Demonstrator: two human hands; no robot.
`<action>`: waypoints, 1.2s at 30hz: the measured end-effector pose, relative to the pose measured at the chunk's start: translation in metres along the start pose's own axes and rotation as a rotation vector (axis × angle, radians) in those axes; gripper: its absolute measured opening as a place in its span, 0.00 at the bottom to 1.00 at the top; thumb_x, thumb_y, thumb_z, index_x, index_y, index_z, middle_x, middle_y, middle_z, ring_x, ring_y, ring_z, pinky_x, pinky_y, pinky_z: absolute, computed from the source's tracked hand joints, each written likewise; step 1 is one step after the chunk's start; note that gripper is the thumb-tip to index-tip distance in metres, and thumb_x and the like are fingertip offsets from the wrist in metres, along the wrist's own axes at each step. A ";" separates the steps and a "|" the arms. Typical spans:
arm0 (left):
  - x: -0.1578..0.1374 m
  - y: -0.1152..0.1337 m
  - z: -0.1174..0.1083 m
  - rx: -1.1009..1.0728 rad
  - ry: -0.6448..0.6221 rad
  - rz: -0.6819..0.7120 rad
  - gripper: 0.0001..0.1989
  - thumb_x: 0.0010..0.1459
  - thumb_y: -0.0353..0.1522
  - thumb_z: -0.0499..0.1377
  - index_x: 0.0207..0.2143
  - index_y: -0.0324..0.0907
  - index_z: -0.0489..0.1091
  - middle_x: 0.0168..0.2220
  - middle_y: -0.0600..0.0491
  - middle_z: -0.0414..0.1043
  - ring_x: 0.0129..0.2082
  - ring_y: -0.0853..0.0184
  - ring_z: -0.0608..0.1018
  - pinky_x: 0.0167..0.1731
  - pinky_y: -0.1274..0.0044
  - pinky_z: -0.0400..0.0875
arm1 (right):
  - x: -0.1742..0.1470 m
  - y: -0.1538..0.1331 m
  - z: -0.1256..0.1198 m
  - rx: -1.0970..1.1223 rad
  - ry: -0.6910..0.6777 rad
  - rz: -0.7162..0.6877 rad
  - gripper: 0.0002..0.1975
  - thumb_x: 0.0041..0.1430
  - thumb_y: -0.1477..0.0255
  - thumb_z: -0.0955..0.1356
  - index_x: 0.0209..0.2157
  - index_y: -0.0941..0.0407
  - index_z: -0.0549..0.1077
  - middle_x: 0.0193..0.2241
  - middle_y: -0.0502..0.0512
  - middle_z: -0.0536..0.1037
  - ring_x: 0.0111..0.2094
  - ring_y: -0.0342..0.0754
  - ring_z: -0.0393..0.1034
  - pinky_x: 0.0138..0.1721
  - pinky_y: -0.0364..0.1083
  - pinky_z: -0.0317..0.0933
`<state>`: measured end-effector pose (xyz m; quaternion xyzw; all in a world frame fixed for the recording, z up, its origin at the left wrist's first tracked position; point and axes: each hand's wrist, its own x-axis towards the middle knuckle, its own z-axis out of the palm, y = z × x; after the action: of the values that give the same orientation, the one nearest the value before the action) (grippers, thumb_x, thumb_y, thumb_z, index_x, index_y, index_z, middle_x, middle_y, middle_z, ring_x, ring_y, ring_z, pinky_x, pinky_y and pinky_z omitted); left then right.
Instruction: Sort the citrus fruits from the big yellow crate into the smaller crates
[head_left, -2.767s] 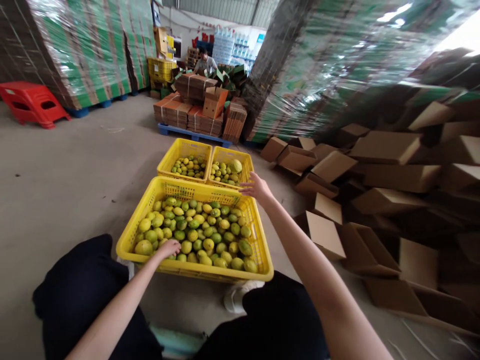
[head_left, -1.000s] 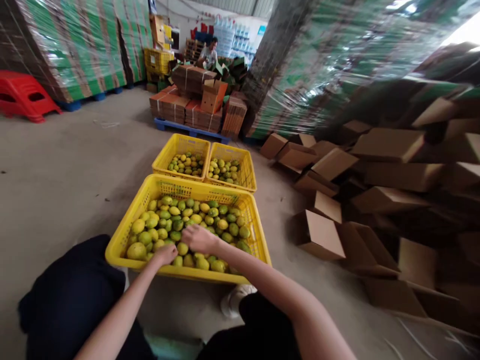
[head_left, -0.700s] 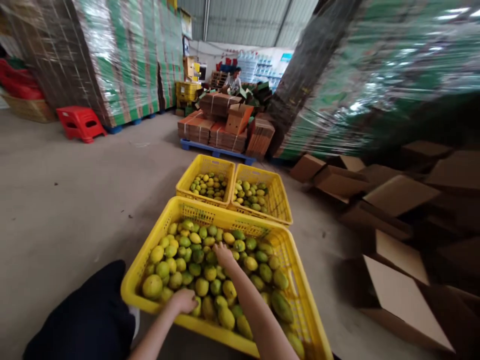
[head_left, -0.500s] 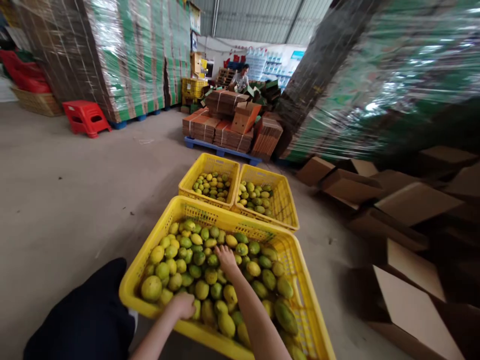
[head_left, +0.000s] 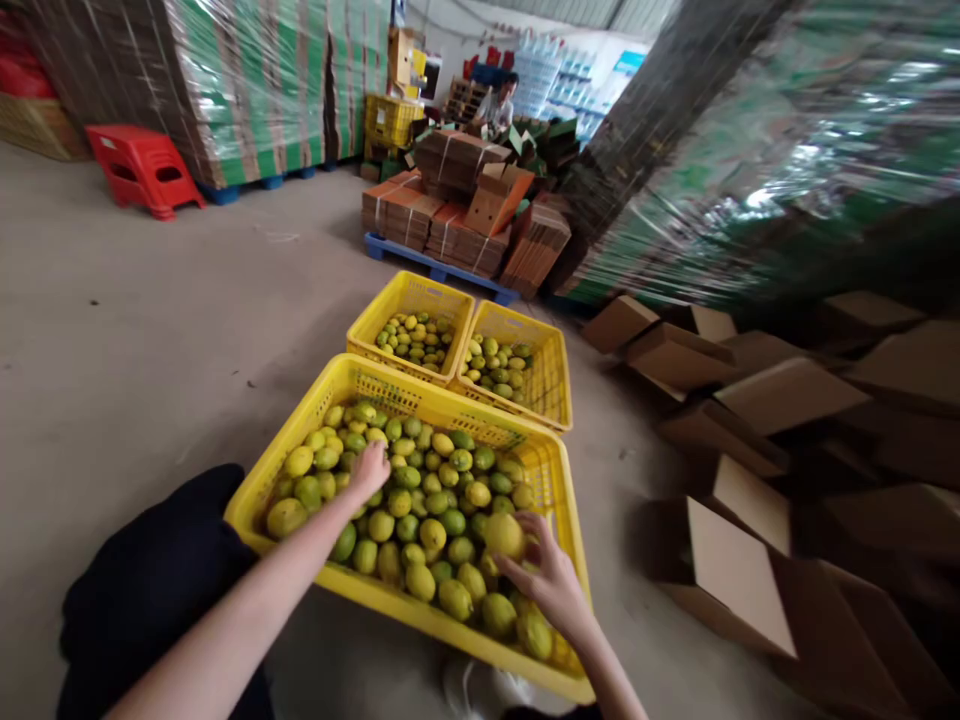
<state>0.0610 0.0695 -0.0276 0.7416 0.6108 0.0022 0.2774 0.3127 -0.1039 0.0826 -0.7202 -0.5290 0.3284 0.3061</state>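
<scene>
A large yellow plastic crate (head_left: pixel 480 425) in front of me holds many green and yellow lemons (head_left: pixel 433 535). Over its right side, my right hand (head_left: pixel 553 575) grips a big pale-yellow lemon (head_left: pixel 504 537) between thumb and fingers. My left hand (head_left: pixel 369 470) reaches to the crate's left middle, its fingers closed at a yellow lemon (head_left: pixel 376 436); the fingertips are partly hidden from me.
Two smaller yellow crates, one left (head_left: pixel 409 285) and one right (head_left: pixel 551 350), stand beyond with lemons inside. Open cardboard boxes (head_left: pixel 739 570) lie at right. Flattened cartons (head_left: pixel 469 245) sit on a blue pallet (head_left: pixel 439 270), a person (head_left: pixel 496 105) behind. A red stool (head_left: pixel 146 170) stands left.
My left hand has moved from the crate's near edge forward among the lemons. My right hand has come back from the middle to the right side, now with a lemon. The view has tilted down.
</scene>
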 end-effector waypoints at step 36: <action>-0.108 0.066 -0.134 -1.023 -0.285 0.417 0.38 0.37 0.45 0.73 0.50 0.39 0.71 0.45 0.46 0.77 0.45 0.56 0.77 0.47 0.66 0.71 | -0.024 -0.111 0.023 0.688 0.239 -0.110 0.29 0.49 0.59 0.75 0.52 0.50 0.67 0.52 0.56 0.75 0.52 0.57 0.71 0.53 0.56 0.68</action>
<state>0.0471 0.0198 0.1493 0.6108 0.3291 0.2525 0.6745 0.2266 -0.0969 0.1603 -0.5787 -0.3859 0.3838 0.6073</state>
